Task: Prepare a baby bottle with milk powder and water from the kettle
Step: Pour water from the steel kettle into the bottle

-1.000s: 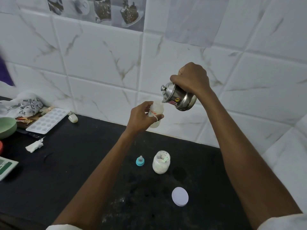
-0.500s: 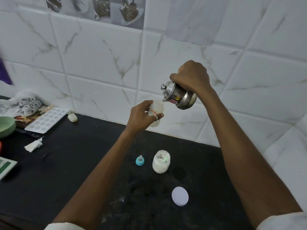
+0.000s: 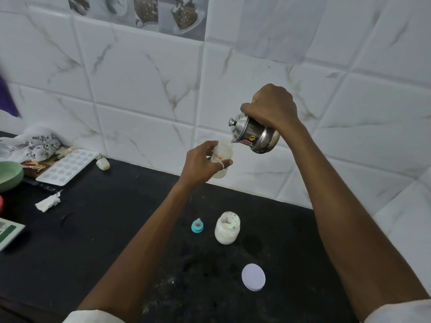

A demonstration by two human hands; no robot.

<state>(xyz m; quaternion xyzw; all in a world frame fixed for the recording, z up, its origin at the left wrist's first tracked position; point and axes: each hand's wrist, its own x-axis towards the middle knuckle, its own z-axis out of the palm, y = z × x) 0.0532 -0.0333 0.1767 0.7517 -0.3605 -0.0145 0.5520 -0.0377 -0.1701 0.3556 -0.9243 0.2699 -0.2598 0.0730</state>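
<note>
My left hand (image 3: 202,163) grips a small clear baby bottle (image 3: 222,157) in the air above the black counter (image 3: 98,229), its mouth open and pointing up. My right hand (image 3: 271,107) grips a small steel kettle (image 3: 255,134) by its top and tilts it to the left. The kettle's spout touches the bottle's rim. On the counter below stands an open jar of white milk powder (image 3: 227,228). A teal bottle teat (image 3: 197,226) sits to its left. The jar's white round lid (image 3: 253,277) lies nearer to me.
At the far left are a white ice tray (image 3: 67,167), a green bowl (image 3: 9,176), a crumpled tissue (image 3: 47,202), a patterned cloth (image 3: 35,145) and a green-and-white packet (image 3: 7,231). A white tiled wall (image 3: 140,89) stands behind, with a corner at the right.
The kettle has tipped a little further toward the bottle. Both hands stay raised in about the same place.
</note>
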